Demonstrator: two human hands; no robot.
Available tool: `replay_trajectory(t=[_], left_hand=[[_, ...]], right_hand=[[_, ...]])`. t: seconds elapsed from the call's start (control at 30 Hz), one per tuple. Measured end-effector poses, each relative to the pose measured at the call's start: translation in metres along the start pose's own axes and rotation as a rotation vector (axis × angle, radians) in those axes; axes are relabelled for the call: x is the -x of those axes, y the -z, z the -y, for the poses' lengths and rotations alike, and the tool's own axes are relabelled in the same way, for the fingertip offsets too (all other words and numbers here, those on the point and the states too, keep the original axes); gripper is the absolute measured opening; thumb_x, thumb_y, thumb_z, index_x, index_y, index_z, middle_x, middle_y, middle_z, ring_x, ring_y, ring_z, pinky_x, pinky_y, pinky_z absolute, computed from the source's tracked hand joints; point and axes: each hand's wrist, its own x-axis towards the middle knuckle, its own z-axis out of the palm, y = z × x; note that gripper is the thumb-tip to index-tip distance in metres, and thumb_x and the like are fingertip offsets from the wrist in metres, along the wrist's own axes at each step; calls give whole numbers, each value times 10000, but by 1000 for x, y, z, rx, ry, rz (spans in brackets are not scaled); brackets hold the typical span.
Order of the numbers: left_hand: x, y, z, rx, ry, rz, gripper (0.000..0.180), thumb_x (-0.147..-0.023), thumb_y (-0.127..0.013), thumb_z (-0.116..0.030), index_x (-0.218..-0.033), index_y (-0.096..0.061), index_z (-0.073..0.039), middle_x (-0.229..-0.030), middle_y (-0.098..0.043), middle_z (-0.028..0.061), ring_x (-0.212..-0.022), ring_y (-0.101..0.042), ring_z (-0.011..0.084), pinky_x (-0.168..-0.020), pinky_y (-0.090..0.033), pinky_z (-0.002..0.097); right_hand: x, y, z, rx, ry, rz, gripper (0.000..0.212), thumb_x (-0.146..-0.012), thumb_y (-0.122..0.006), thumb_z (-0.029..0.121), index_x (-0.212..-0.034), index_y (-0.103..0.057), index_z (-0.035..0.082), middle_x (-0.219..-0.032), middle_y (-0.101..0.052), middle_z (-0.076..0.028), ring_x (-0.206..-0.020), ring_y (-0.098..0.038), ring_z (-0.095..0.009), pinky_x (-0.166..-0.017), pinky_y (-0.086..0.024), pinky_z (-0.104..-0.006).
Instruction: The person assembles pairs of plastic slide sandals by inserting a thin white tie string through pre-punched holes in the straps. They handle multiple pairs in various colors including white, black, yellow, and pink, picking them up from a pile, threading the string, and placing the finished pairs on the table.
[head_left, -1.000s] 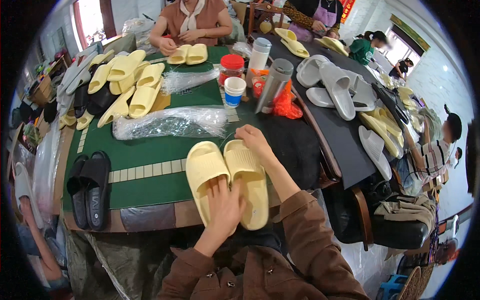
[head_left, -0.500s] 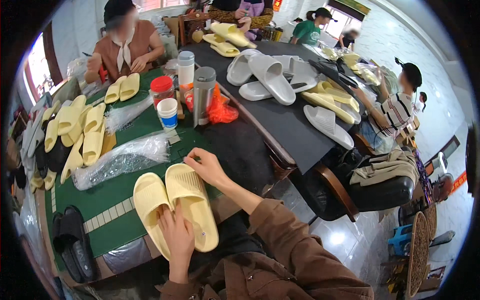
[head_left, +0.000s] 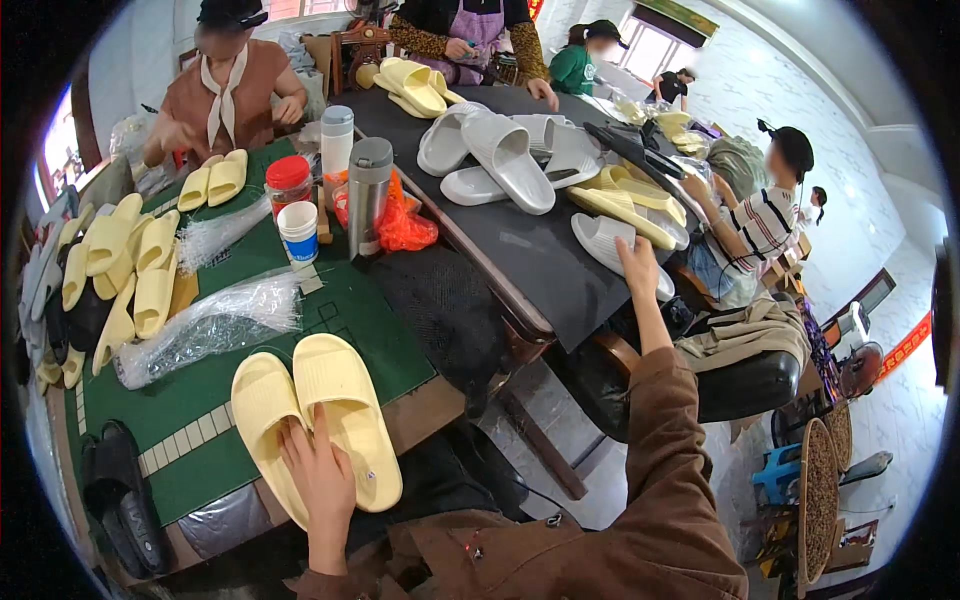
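"Resting beneath the left hand, what appears at the near edge of the green-topped table?"

"A pair of pale yellow slippers with broad ribbed straps, side by side, straps at the far end, heels toward the person. The heels reach past the table's edge."

"How is that hand set?"

"Its fingers are parted and reach to the foot openings, one of them forward at the inner side of the right slipper. Whether they pinch the inner walls, I cannot tell."

"And the right hand?"

"At the end of an outstretched arm, touching a light grey slipper with a ribbed strap near the corner of the black-topped table. Its fingers lie close together; whether they have closed on the slipper cannot be made out."

"What surrounds these?"

"Beyond the grey slipper, a loose heap of light grey slippers. On the green side, a bundle of clear plastic wrapping, a white-and-blue cup and, at the left, a pair of black slippers."
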Motion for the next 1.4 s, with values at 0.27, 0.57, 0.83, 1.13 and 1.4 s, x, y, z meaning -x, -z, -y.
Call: replay_trajectory(t=[0.27, 0.57, 0.83, 1.13, 1.4], left_hand=[[3, 5, 2, -8, 23, 11, 597, -848, -483, -59, -1433, -365, -47, -1354, -341, 327, -1286, -305, 510, -1093, -225, 564], [0, 5, -8, 0, 0, 13, 599, -855, -466, -43, -1443, -355, -60, -1366, -333, 323, -1294, -295, 510, -1097, -227, 551], [1, 1, -4, 28, -7, -2, 585, -842, -479, -34, -1418, -382, -42, -1335, -353, 319, -1271, -316, 507, -1080, -240, 559], [1, -1, -1, 12, 2, 12, 564, -849, -488, -60, -1405, -399, -44, -1310, -369, 312, -1256, -328, 503, -1075, -247, 559], [4, -2, 4, -24, -8, -24, 572, -840, -501, -83, -1399, -398, -24, -1315, -372, 312, -1273, -314, 500, -1085, -237, 560]], right_hand=[[46, -13, 34, -562, 238, 293, 364, -861, -670, 239, -1082, -579, -35, -924, -657, -120, -853, -611, -194, -735, -465, -332], [72, 32, 71, -627, 79, 490, 276, -928, -603, 229, -1066, -623, -10, -856, -670, -57, -803, -604, -144, -741, -456, -279], [-15, 77, 76, -21, 348, -16, 255, -876, -599, 324, -918, -674, 84, -941, -663, -102, -877, -649, -315, -735, -487, -423], [-82, -18, 63, 381, 251, 227, 415, -806, -640, 389, -1142, -631, 145, -1147, -641, -157, -1053, -615, -348, -851, -487, -470], [-77, -17, 43, 242, 208, 75, 376, -845, -590, 432, -1034, -686, 121, -998, -677, -167, -961, -636, -366, -804, -488, -475]])
